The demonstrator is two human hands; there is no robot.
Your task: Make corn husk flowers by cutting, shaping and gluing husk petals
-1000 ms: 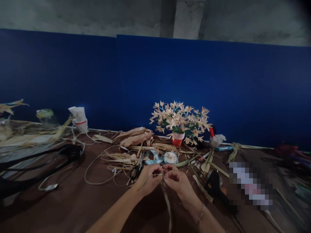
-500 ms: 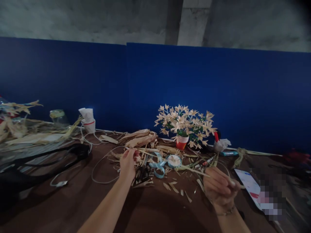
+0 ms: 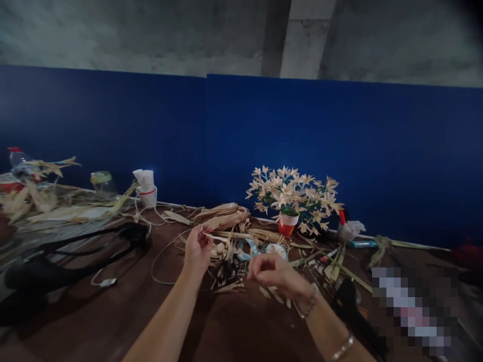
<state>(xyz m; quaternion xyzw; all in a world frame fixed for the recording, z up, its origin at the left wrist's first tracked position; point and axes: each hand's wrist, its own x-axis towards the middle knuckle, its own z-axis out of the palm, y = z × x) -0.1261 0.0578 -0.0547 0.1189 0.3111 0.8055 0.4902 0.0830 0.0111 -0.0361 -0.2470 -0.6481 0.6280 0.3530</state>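
Observation:
My left hand is closed in a pinch on a thin pale strip that points right over the pile of dry husks. To its right, my right hand has its fingers curled together; whatever they hold, if anything, is too small to make out. Behind my right hand lie a light-blue ribbon and a roll of tape, partly covered. Dark scissors rest among the scraps between my hands. Farther back, a red and white cup holds a spray of pale husk flowers.
Folded husks lie behind my left hand. At the left are a black strapped object, a white cable plug and a jar. A white cup stands at the back, near a blue partition.
My right hand has moved left and inward, close to the ribbon, uncovering a dark object at the right. My left hand stays almost in place. The view has shifted slightly.

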